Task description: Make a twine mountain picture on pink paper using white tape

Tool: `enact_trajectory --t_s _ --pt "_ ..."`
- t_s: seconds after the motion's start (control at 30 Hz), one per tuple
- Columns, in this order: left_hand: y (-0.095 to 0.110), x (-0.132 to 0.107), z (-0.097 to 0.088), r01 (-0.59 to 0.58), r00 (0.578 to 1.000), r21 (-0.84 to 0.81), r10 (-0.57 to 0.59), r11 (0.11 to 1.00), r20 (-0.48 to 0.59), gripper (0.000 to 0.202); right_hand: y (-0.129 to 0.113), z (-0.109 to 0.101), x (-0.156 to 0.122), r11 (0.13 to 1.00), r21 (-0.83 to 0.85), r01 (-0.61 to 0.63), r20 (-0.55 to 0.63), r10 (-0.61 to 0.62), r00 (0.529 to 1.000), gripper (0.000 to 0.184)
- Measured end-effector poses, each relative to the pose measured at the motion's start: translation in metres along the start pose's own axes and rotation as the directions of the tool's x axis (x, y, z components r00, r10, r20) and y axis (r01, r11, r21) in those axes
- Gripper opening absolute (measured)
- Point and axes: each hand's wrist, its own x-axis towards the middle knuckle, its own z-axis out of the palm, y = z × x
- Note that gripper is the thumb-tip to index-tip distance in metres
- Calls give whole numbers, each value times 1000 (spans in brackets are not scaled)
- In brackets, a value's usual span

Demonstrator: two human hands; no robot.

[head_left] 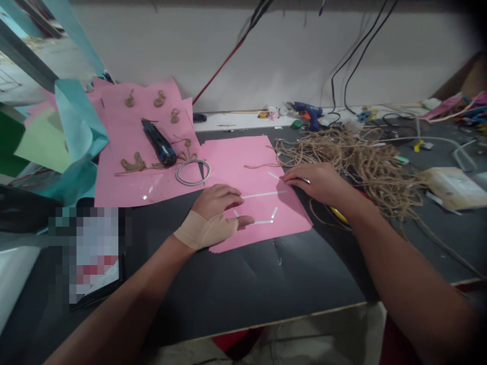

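Note:
A pink sheet [243, 152] lies on the dark tabletop with thin white strips on it, among them a long one [265, 194] and a shorter one [263, 222] nearer the front edge. My left hand [218, 210], tan bandage around wrist and palm, rests on the sheet's left side, fingers stretched and thumb apart, holding nothing. At the sheet's right edge, my right hand [314, 182] has its fingers pressed together beside a slanted white strip [274, 176]. A small shiny tip shows between those fingers; the rest of that item is hidden.
Beside my right arm lies a tangled heap of brown twine [353, 152]. To the left, a utility knife [159, 143], twine pieces and a pale ring [193, 172] lie on more pink paper [114, 137]. A blue glue gun [310, 114] and cables are along the back wall.

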Motion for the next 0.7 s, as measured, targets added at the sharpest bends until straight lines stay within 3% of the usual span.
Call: enact_trajectory --t_s 0.47,0.7 --pt "-1 0 1 10 1000 -4 -10 1000 13 37 0 1 2 996 -73 44 52 -40 998 29" --pt "-1 0 0 16 1000 -8 -15 1000 24 37 -5 2 4 992 -126 -22 40 27 999 32"
